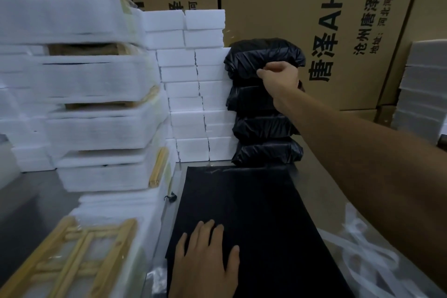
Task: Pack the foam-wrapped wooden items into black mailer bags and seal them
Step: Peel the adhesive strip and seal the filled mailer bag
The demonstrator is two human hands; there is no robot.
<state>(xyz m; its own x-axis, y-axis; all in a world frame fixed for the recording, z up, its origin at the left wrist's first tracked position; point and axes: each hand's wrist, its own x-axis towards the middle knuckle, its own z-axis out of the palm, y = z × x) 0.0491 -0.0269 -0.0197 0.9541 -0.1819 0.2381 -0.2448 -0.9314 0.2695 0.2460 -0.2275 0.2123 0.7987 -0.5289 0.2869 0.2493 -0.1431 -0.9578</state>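
Note:
Several packed black mailer bags stand in a stack at the back of the table. My right hand (280, 77) reaches out and grips the front of the top packed bag (263, 55). My left hand (205, 261) lies flat, fingers spread, on a pile of empty flat black mailer bags (242, 201) in front of me. Foam-wrapped wooden items (101, 128) are piled high on the left. A bare wooden frame (72, 261) rests on foam sheets at the lower left.
White foam blocks (193, 84) are stacked between the wrapped items and the packed bags. Big cardboard boxes (314, 7) form a wall behind. More grey-white foam (423, 92) stands at the right edge. Clear plastic scraps (362, 249) lie on the metal table at the right.

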